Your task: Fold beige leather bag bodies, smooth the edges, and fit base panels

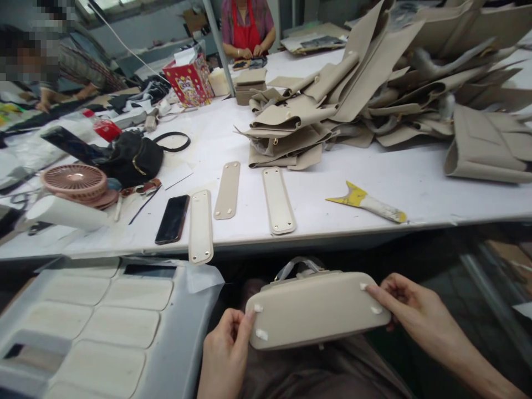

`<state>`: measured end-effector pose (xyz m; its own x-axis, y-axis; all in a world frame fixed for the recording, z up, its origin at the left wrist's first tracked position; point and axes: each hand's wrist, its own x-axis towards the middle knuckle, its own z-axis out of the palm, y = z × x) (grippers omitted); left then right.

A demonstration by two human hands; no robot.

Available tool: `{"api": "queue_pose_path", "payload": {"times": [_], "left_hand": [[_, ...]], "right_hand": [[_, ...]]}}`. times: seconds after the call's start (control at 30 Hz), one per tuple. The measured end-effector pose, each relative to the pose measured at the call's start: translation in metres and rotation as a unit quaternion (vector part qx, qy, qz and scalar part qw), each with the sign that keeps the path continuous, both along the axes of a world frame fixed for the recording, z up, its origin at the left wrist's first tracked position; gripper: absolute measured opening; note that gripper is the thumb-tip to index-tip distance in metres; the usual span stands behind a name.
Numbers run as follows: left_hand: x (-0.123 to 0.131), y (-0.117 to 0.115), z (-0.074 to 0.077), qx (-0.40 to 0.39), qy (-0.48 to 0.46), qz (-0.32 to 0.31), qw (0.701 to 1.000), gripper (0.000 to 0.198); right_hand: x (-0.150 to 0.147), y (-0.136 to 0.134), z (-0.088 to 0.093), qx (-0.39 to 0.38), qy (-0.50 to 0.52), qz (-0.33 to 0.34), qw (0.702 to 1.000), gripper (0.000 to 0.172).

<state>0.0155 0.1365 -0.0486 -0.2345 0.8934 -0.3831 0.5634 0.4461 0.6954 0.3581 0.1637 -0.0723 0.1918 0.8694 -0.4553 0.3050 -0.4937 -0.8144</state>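
A beige handbag (318, 313) lies over my lap with its flat, rounded base turned up toward me. Small white wrapped pieces sit near the corners of that base. My left hand (228, 343) grips the left end, thumb beside a white piece. At the right end my right hand (409, 305) holds on, its thumb touching the upper white piece and its fingers behind the bag. Part of a plastic-wrapped handle (297, 266) shows behind the base.
Long beige base panels (278, 200), a phone (172, 219) and a yellow-white scraper (366, 202) lie on the white table (316, 216). Unfinished beige bags (366, 94) are heaped behind. Left stands a grey surface with several cream panels (124, 321). Two people work farther back.
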Motion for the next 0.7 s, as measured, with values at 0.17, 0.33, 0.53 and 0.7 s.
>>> {"api": "queue_pose_path", "payload": {"times": [0.17,0.33,0.53,0.7], "left_hand": [[0.004,-0.004,-0.001,0.029,0.014,0.014,0.999,0.046],[0.008,-0.005,-0.002,0.041,-0.007,0.047,0.998,0.048],[0.013,-0.005,-0.002,0.053,-0.031,0.071,0.996,0.048],[0.008,-0.001,-0.004,0.178,0.053,-0.028,0.982,0.03]], "right_hand": [[0.001,-0.004,-0.003,0.023,-0.025,0.026,0.999,0.046],[-0.001,-0.004,0.001,0.037,-0.021,0.027,0.999,0.045],[-0.001,0.0,0.001,0.087,-0.036,0.033,0.995,0.039],[0.001,0.001,0.001,0.182,-0.106,0.079,0.974,0.031]]}}
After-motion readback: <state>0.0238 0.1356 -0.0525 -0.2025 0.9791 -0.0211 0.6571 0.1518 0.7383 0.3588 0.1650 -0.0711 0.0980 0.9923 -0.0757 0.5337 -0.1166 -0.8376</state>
